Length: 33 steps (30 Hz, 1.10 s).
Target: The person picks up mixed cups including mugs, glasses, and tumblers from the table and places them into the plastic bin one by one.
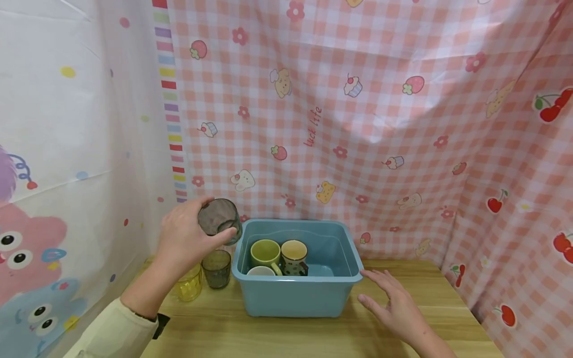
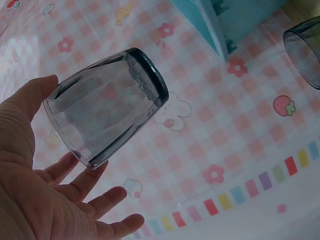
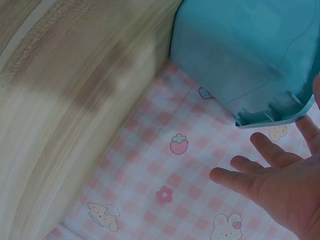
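Observation:
My left hand (image 1: 185,231) pinches a smoky grey drinking glass (image 1: 219,219) between thumb and fingers, raised left of a blue plastic bin (image 1: 295,298). In the left wrist view the glass (image 2: 107,107) is tilted and see-through. Inside the bin, on its left side, are a green mug (image 1: 265,251), a cream mug with dark spots (image 1: 294,251) and a partly hidden white-rimmed cup (image 1: 261,271). My right hand (image 1: 396,306) has its fingers spread, fingertips right at the bin's right rim; the right wrist view shows these fingers (image 3: 275,150) beside the rim.
Another dark glass (image 1: 217,268) and a yellow glass (image 1: 189,284) stand on the wooden table (image 1: 201,328) left of the bin. A pink checked cloth (image 1: 358,124) hangs behind and to the right, and a white patterned cloth (image 1: 89,124) hangs at the left.

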### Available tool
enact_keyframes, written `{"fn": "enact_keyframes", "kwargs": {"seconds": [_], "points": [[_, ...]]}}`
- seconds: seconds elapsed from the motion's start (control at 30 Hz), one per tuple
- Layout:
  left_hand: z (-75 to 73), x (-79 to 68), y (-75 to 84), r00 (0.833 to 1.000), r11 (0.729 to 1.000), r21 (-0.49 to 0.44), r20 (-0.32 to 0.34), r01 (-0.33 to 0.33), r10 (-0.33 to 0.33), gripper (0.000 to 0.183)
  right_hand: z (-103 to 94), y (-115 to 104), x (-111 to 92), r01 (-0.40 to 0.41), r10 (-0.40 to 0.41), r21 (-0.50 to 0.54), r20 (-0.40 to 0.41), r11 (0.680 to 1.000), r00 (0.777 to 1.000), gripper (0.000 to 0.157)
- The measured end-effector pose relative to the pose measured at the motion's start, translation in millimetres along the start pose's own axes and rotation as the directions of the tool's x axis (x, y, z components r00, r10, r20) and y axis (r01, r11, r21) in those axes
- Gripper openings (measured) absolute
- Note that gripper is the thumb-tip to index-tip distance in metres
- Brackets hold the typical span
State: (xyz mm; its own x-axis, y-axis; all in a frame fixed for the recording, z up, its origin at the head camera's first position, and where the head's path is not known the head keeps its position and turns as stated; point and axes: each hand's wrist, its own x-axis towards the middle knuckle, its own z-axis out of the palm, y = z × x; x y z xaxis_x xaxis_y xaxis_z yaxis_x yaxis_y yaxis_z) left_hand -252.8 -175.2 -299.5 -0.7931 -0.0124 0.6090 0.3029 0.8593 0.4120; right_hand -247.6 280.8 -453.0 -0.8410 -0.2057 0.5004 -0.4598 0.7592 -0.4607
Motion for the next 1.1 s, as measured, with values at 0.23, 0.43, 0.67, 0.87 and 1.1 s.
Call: {"fn": "enact_keyframes", "kwargs": {"seconds": [0.23,0.43,0.67,0.87,1.1], "points": [[6.3,9.2,14.2,0.999,0.999,0.009,0.020,-0.035,0.035,0.077,-1.2,-1,0,-0.019,0.019,0.013,0.025,1.000,1.000,0.055],[13.9,15.8,25.5,0.997,0.998,-0.008,0.037,-0.066,0.066,0.078,-0.7,0,0,-0.024,0.024,0.007,0.022,1.000,0.999,0.055],[22.1,18.9,34.8,0.996,0.998,-0.016,0.056,-0.068,0.069,0.077,-0.8,-1,-1,-0.008,0.008,0.004,0.010,1.000,1.000,0.055],[29.9,19.6,39.3,0.994,0.996,-0.020,0.061,-0.092,0.093,0.079,-0.1,-1,-1,0.008,-0.008,0.001,-0.002,1.000,1.000,0.055],[40.7,19.2,46.0,0.989,0.997,-0.015,0.130,-0.072,0.073,0.083,0.2,0,-1,-0.002,0.002,-0.005,0.002,1.000,1.000,0.054]]}}
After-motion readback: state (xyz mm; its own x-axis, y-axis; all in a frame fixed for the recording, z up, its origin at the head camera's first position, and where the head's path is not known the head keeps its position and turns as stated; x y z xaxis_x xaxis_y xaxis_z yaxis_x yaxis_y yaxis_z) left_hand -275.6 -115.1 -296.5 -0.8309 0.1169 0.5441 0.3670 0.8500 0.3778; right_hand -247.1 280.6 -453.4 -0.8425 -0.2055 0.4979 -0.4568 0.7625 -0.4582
